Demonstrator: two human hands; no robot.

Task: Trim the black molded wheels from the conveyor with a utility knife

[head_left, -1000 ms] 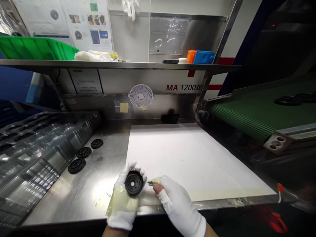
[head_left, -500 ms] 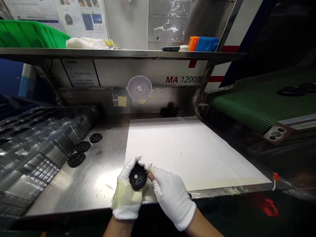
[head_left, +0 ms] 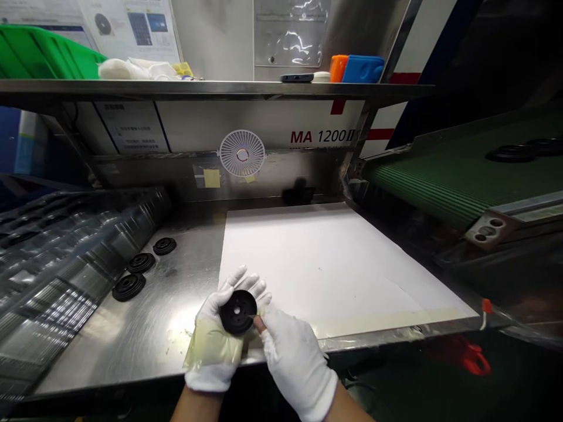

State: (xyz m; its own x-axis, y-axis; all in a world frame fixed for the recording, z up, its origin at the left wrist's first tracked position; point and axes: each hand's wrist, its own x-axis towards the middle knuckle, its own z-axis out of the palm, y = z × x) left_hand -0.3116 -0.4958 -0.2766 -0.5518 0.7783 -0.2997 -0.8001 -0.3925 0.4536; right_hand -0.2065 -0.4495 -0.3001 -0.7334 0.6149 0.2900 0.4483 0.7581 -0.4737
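My left hand (head_left: 217, 340), in a white glove wrapped with yellowish tape, holds a round black ribbed part (head_left: 238, 312) face up over the front of the steel bench (head_left: 145, 328). My right hand (head_left: 292, 360), also in a white glove, is pinched at the part's right edge, with a bare fingertip touching the rim. What that pinch holds is too small to make out.
Three matching black round parts (head_left: 128, 287) lie in a row on the bench at the left, beside clear plastic trays (head_left: 53, 264). A white sheet (head_left: 325, 264) covers the bench's right half. A green conveyor (head_left: 453, 181) with black parts runs at the right. A shelf (head_left: 211, 89) overhead carries a green bin.
My right hand moved in from beside the part to its right rim, the pale scrap it pinched is no longer visible, and both hands shifted slightly.
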